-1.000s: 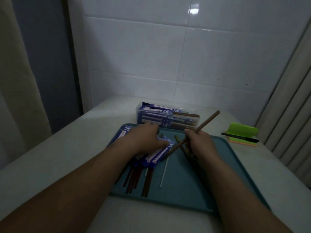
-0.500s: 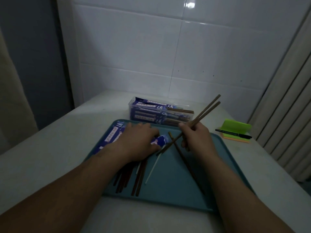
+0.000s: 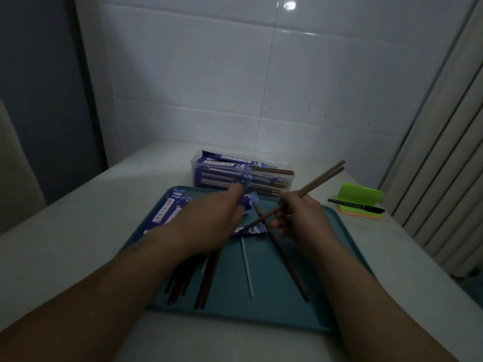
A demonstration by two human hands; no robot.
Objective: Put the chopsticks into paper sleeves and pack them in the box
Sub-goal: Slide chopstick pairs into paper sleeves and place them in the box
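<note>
- A second ago the right hand (image 3: 298, 220) holds a single stick. Now it holds a pair of chopsticks (image 3: 322, 177) lying side by side, with its fingers (image 3: 277, 225) curled tight around the middle of the pair.
- A second ago the left hand (image 3: 209, 223) lies flat on the wrappers. Now its fingers are pinched together on the end of one blue paper sleeve (image 3: 249, 201), lifted slightly off the tray (image 3: 287, 312) at the centre of the frame.
- By my reading, the pair is gathered and a sleeve is picked, so threading comes next. The tips are not yet in the sleeve's mouth.
- The pair's long axis runs diagonally. What look like the thicker ends point to the upper right, past the right end of the box (image 3: 243, 176). The narrower ends point down-left, just beside the left hand. I cannot tell whether they touch anything there.
- The clear box stands on the counter (image 3: 78, 231) just behind the tray. It already holds several sleeved pairs lying left to right.
- Loose chopsticks (image 3: 203, 283) lie on the tray under the left forearm, and a single chopstick (image 3: 286, 261) lies below the right hand. Spare sleeves (image 3: 167, 209) sit at the tray's upper left, so I judge that plenty remains to pack.
</note>
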